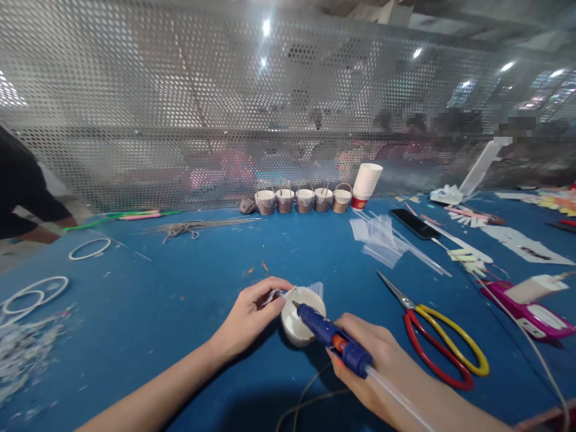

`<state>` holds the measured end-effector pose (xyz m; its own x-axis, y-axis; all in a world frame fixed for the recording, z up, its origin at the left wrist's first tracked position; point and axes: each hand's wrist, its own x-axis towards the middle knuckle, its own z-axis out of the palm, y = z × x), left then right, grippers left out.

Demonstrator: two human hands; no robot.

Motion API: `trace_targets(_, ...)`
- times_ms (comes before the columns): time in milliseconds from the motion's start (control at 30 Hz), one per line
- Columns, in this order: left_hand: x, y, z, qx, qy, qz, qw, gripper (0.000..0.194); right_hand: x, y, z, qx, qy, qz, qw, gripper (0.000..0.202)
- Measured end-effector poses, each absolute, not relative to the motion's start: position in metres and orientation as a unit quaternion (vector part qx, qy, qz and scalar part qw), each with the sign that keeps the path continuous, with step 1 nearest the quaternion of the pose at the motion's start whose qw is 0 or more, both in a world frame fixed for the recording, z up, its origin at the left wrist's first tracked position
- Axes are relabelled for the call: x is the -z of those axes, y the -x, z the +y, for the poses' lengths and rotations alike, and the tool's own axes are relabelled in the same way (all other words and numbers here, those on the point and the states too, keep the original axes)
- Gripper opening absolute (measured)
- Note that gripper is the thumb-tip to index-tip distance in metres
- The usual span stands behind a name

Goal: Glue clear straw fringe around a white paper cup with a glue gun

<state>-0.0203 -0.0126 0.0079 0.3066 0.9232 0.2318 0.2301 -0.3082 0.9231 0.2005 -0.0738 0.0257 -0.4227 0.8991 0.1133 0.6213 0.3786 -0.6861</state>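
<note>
Your right hand (375, 354) clamped a blue glue gun (317, 324) over the white cup (294, 329); your left hand (252, 309) touched its rim, grip unclear.

glue gun (323, 327) — dark blue, orange part | cup (294, 327) — white | red-and-yellow-handled scissors (407, 305) | blue tabletop (180, 324)

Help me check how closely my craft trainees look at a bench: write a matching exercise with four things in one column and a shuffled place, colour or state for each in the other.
Things
1. Glue gun
2. Scissors
3. Phone
4. Greyish ball

Descriptions
A. At the left end of the row of small buckets
B. In the right hand, tip at the white cup
C. Dark screen, lying near clear strips
D. One handle red, the other yellow

Pairs: 1-B, 2-D, 3-C, 4-A
</note>
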Motion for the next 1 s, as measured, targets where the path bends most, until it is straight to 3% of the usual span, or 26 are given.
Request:
trace_targets(467, -0.004, 0.019, -0.015, -0.408, -0.689, 0.425, 0.422, 0.018, -0.003, -0.200, -0.074, -0.215, 0.473, -0.813, 0.263, 0.020)
trace_targets(1000, -0.008, 0.017, -0.017, -0.397, -0.675, 0.445, 0.434, 0.021, 0.006, -0.198, -0.073, -0.173, 0.439, -0.825, 0.312, 0.009)
